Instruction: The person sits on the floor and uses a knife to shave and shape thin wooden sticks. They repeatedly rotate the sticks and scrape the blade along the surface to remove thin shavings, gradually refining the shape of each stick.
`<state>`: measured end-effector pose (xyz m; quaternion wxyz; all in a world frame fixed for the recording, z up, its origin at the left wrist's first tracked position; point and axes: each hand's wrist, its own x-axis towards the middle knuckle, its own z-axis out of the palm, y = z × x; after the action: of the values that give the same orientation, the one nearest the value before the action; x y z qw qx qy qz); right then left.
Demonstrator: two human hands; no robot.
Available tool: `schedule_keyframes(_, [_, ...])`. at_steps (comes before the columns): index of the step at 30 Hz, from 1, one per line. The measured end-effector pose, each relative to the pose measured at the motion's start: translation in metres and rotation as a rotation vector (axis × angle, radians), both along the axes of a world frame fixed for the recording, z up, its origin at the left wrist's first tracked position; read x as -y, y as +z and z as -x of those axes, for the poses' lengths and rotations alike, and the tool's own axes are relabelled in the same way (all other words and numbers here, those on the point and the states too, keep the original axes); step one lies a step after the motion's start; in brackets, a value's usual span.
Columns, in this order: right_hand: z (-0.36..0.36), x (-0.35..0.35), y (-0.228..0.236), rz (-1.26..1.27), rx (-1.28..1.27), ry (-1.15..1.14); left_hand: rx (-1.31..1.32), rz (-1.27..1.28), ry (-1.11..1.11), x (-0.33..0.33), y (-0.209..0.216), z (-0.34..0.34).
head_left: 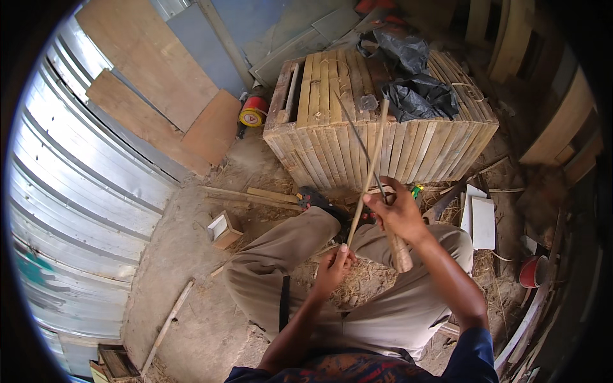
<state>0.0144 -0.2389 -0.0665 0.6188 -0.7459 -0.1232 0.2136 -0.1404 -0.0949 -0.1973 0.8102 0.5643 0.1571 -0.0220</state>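
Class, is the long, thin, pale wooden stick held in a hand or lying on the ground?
The stick is held: the left hand grips its near end between thumb and fingers, and it extends past the right hand.

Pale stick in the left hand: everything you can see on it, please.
The stick is long, slim, nearly straight and light tan; it looks like wood or bamboo. It appears whole, tilted upright, its top leaning right and away. The left hand pinches its lower end, thumb on top. The right hand, holding a long blade, is at its mid-length. Stick and blade cross in view; contact there is unclear. Its upper part shows against the slatted box.
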Motion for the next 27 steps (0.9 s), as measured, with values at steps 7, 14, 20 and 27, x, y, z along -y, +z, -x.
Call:
schedule_keyframes(7, [-0.005,0.070,0.081,0.398,0.675,-0.074,0.039,0.264,0.299,-0.012,0.026,-0.023])
schedule_keyframes(14, [-0.049,0.109,0.065,0.643,0.670,-0.073,0.033,0.379,0.259,-0.013,0.050,-0.046])
schedule_keyframes(20, [-0.011,0.094,-0.003,0.340,0.578,-0.011,0.033,0.376,0.300,-0.026,0.058,-0.050])
schedule_keyframes(27, [-0.019,0.028,-0.045,0.386,0.503,0.103,0.076,0.283,0.277,-0.044,0.074,-0.054])
